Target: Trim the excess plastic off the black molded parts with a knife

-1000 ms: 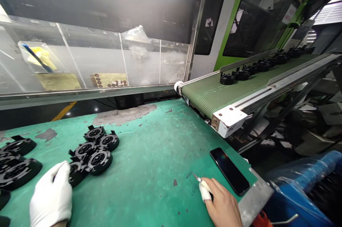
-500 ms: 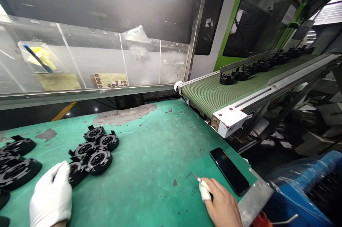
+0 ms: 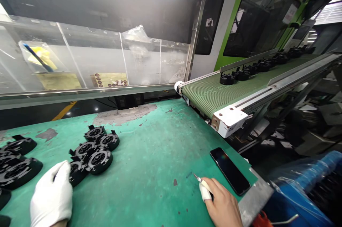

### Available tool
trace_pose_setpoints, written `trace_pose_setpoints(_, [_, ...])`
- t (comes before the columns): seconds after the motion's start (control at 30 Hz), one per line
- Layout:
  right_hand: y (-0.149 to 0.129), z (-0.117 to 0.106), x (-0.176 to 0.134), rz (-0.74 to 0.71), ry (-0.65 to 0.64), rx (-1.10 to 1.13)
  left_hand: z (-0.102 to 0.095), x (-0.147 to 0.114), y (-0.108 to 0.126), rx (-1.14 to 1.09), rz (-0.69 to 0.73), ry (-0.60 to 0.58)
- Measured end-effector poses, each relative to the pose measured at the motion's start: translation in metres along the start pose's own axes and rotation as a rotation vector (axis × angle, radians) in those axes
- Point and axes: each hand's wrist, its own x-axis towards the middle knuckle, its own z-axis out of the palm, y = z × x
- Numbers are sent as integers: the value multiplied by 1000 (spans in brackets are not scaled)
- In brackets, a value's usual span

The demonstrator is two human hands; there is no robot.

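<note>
My left hand (image 3: 52, 195), in a white glove, rests on the green tabletop (image 3: 149, 163) with its fingers curled closed and nothing visible in them. Its fingertips are right beside a cluster of round black plastic parts (image 3: 98, 161); whether they touch is unclear. Another group of the same black parts (image 3: 20, 173) lies at the left edge, partly cut off. At lower right, my right hand (image 3: 223, 200), bare but for a white cover on the thumb, grips a small craft knife (image 3: 204, 183). Its thin metal tip points up and left, with no part near it.
A black smartphone (image 3: 229, 170) lies just right of my right hand. Behind it, a green conveyor belt (image 3: 211, 93) carries a row of black parts (image 3: 242, 73). A blue bin (image 3: 301, 187) with plastic film stands at lower right. Clear panels (image 3: 144, 66) border the table's back.
</note>
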Motion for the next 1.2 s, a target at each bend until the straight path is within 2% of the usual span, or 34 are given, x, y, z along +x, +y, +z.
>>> trace_pose_setpoints(0.37, [1, -2, 0, 7, -60, 13, -2, -3, 6, -5, -12, -8])
trace_pose_setpoints(0.6, [1, 1, -1, 19, -39, 15, -4, -6, 12, -3, -22, -14])
trace_pose_setpoints(1.2, [2, 2, -2, 3, -14, 18, -3, -4, 7, -2, -18, -8])
